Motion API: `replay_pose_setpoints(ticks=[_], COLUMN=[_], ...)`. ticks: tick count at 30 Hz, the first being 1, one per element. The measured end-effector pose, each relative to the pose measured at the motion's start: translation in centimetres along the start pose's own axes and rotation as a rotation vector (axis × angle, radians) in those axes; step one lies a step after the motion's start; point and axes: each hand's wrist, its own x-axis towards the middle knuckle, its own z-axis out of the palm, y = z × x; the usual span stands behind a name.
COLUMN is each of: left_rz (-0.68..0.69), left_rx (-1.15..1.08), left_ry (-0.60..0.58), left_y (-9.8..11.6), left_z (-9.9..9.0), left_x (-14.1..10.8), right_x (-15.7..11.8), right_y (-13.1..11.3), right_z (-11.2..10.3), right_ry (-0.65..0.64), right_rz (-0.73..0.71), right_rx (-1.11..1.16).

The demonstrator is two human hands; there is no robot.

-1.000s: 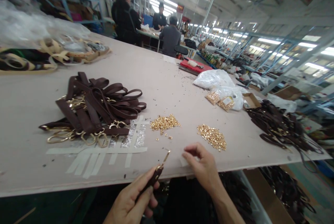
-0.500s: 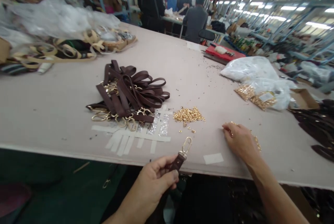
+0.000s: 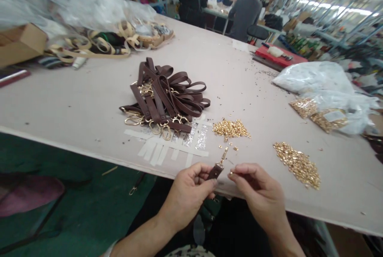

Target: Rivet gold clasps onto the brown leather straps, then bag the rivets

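My left hand point(image 3: 194, 187) grips a dark brown leather strap point(image 3: 215, 171) near its end, where a gold clasp point(image 3: 224, 156) points up and away. Just right of the strap, my right hand point(image 3: 257, 189) pinches a tiny gold piece point(image 3: 231, 173) between thumb and forefinger. The two hands are close but apart, over the table's front edge. Beyond them lies a small heap of gold pieces point(image 3: 231, 128), and a longer heap point(image 3: 297, 165) is to the right. Left of centre, several brown straps with gold clasps point(image 3: 167, 97) are piled up.
Taped clear packets point(image 3: 202, 136) lie by the strap pile. Plastic bags point(image 3: 317, 77) and a red block point(image 3: 281, 55) are at the right. A cardboard box point(image 3: 22, 45) and tan strips point(image 3: 89, 51) sit at the left. People point(image 3: 245, 9) are at another table behind.
My right hand has moved left from the right-hand gold heap to beside the strap, with a small gold piece now in its fingers. The view has shifted, and the clasp is turned more edge-on.
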Motion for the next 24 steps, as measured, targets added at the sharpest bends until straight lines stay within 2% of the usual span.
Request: replay_pose_setpoints(ticks=[4,8,13,17,22,24], left_rz=[0.044,0.083,0.279,0.443,0.498,0.528], left_rx=[0.043,0.079,0.323,0.458,0.517,0.545], left_ry=[0.012,0.023,0.089,0.1,0.099,0.097], left_y=[0.3,0.1,-0.4,-0.1,0.2,-0.2], left_z=[0.2,0.1,-0.2,-0.5,-0.2,0.1], left_x=[-0.3,-0.7,-1.4,-2.1,-2.8,-2.9], right_x=[-1.3,-1.3,-1.8,-2.6,-2.8,-2.8], right_y=[-1.5,-2.2,-2.9,-2.9,-3.5,-3.2], right_z=[2.7,3.1,3.2,3.6,4.3,4.2], right_ry=[0.019,0.025,0.023,0.111,0.224,0.208], right_rz=[-0.145,-0.292,-0.389,-0.306,-0.045,0.037], right_rx=[0.015,-0.04,-0.104,-0.081,0.228,0.335])
